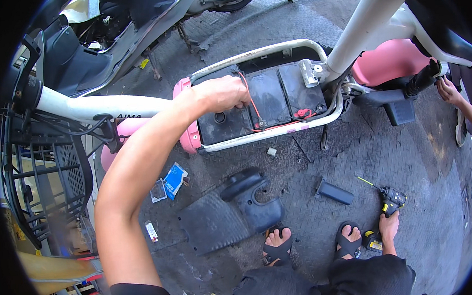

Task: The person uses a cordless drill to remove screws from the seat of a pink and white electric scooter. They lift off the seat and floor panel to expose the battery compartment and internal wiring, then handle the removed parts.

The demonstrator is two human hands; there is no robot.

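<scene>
My left hand (223,93) reaches over the footwell frame (270,136) of a pink and white electric scooter. Its fingers are curled closed above a black battery (227,129); whatever they hold is hidden. Beside those fingertips a red wire (252,102) runs across the batteries, with another black battery (268,94) and a third battery (303,96) to the right. Low on the right, my right hand (389,227) grips a black and yellow cordless drill (393,198) by its handle. A long thin bit points up and left from it.
On the ground lie a black plastic floor cover (213,216), a dark oblong plastic piece (335,191), a blue packet (175,180) and a small white block (271,152). Another scooter (79,57) stands far left. Another person's hand (449,91) touches the scooter's right end.
</scene>
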